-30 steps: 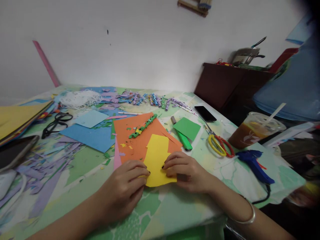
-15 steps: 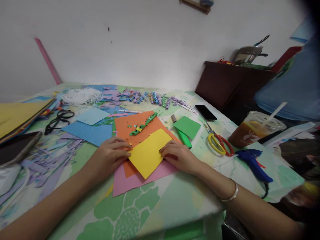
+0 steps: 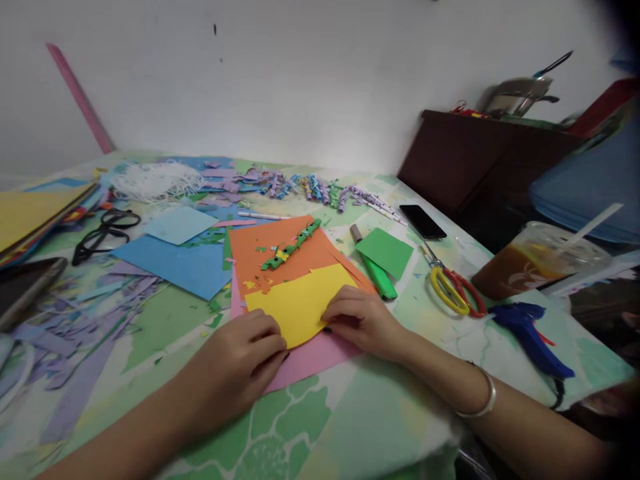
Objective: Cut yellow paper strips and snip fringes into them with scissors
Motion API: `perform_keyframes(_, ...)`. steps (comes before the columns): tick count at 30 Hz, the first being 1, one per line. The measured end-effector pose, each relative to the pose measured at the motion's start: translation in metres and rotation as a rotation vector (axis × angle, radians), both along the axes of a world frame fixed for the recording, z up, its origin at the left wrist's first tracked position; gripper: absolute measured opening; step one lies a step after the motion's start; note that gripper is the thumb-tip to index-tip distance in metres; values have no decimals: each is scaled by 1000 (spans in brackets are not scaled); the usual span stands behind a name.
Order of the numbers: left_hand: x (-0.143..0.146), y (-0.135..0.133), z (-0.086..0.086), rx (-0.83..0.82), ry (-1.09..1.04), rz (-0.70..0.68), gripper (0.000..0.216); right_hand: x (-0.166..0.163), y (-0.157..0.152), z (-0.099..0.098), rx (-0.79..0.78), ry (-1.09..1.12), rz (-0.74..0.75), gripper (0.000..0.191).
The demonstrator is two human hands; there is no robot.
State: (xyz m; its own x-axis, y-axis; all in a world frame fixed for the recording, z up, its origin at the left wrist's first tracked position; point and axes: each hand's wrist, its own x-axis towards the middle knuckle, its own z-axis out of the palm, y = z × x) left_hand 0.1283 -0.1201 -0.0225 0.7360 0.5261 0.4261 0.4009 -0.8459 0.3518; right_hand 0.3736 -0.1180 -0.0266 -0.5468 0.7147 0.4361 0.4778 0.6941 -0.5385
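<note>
A sheet of yellow paper [image 3: 300, 303] lies between my two hands, over orange paper [image 3: 250, 247] and pink paper [image 3: 310, 363]. My left hand [image 3: 253, 357] is closed, pinching the sheet's near left edge. At the right edge, my right hand [image 3: 363, 319] pinches the same sheet between thumb and fingers. Just beyond, on the orange paper, rests a green decorated strip [image 3: 295, 243] with a yellow piece on it, among small green and yellow scraps.
Scissors [image 3: 453, 290], a blue glue gun [image 3: 530, 337], a drink cup [image 3: 535, 263] and a phone [image 3: 423, 221] are on the right. A green paper square [image 3: 385, 252] partly covers a green cutter [image 3: 383, 280]. Glasses [image 3: 105, 233] and purple paper strips [image 3: 95, 333] lie left.
The yellow paper has turned so an edge faces me instead of a corner. My left hand has moved nearer and to the right along it. The view has shifted slightly.
</note>
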Motion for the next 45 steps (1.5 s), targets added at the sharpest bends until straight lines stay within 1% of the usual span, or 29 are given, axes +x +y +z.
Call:
perform_keyframes(6,-2,-1,0,-21,13,66,23,10,0,0,-110,19,-173,2)
perform_keyframes(12,-9,3,-9,-15,-13,155,19,8,3,1,-196,16,-236,5)
perform_keyframes(17,-12,10,-12,6,-22,169,20,6,6,1,-248,36,-239,5)
perform_keyframes(19,-11,13,-9,-3,-29,185,23,5,8,2,-273,38,-238,7)
perform_keyframes(23,-9,19,-2,-73,6,219,30,3,12,5,-328,13,-242,9)
perform_keyframes(27,-10,24,2,-101,36,271,33,2,14,8,-379,-29,-248,9)
perform_keyframes(32,-11,27,4,-184,80,275,33,3,18,10,-440,-72,-258,10)
perform_keyframes(36,-11,29,7,-261,121,268,34,5,29,12,-507,-111,-234,9)
perform_keyframes(41,-9,30,12,-394,289,323,33,7,42,15,-568,-151,-204,10)
perform_keyframes(45,-8,30,14,-437,350,345,33,6,43,14,-593,-156,-219,7)
